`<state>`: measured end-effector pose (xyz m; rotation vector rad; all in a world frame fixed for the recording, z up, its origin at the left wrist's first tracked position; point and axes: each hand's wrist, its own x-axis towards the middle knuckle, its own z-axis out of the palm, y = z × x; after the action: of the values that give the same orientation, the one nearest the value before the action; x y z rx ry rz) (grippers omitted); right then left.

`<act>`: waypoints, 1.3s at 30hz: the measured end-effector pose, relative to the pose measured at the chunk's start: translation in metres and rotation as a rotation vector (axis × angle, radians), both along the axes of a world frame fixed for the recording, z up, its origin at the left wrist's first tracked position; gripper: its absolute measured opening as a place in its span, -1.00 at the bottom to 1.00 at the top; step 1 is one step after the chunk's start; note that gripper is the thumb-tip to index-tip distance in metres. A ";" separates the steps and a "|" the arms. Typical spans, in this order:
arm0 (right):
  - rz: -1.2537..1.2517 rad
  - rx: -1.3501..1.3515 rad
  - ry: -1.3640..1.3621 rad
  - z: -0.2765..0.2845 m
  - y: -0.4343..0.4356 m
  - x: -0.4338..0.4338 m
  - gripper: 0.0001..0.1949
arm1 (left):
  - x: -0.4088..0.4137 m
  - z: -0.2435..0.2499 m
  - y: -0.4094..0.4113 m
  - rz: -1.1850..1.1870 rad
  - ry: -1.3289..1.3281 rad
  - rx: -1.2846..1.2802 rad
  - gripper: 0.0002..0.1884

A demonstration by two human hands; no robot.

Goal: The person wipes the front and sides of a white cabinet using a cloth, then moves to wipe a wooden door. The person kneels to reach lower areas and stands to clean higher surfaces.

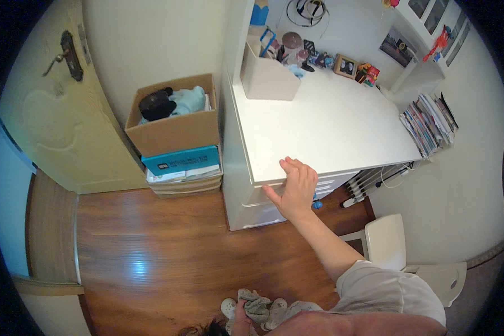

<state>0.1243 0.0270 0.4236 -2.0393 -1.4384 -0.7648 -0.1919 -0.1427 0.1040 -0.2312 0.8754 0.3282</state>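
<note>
My right hand (297, 187), its fingers apart and holding nothing, reaches out at the front edge of a white desk (327, 126); whether it touches the top I cannot tell. Low in the view, close to my feet, my left hand (241, 313) is closed on a crumpled grey-green cloth (257, 305). On the desk's back left stands a white organizer box (269, 77) filled with small items. Beside it, along the wall, are a framed picture (345, 66) and small figures (322, 60). Books and papers (430, 122) stand in a row at the desk's right end.
An open cardboard box (174, 130) with soft items rests on a blue box (180, 160) left of the desk. Further left is a door (59, 117) with a metal handle. A white chair (385, 243) stands at the right, near a radiator (357, 189) under the desk.
</note>
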 end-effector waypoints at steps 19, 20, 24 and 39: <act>-0.085 -0.258 0.062 0.039 -0.006 -0.021 -0.27 | -0.096 0.139 0.128 0.139 0.145 0.178 -0.59; -0.088 -0.263 0.067 0.041 -0.008 -0.020 -0.27 | -0.096 0.139 0.136 0.150 0.153 0.188 -0.58; -0.069 -0.253 0.103 0.039 -0.006 -0.018 -0.24 | -0.096 0.142 0.187 0.185 0.186 0.290 -0.57; 0.007 -0.301 0.251 0.044 -0.013 -0.005 -0.25 | 0.044 0.313 0.387 0.133 0.083 0.600 -0.60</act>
<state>0.1194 0.0135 0.4678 -2.2555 -1.4829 -0.2854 -0.1475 0.2443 0.4173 0.2845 0.8077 0.7102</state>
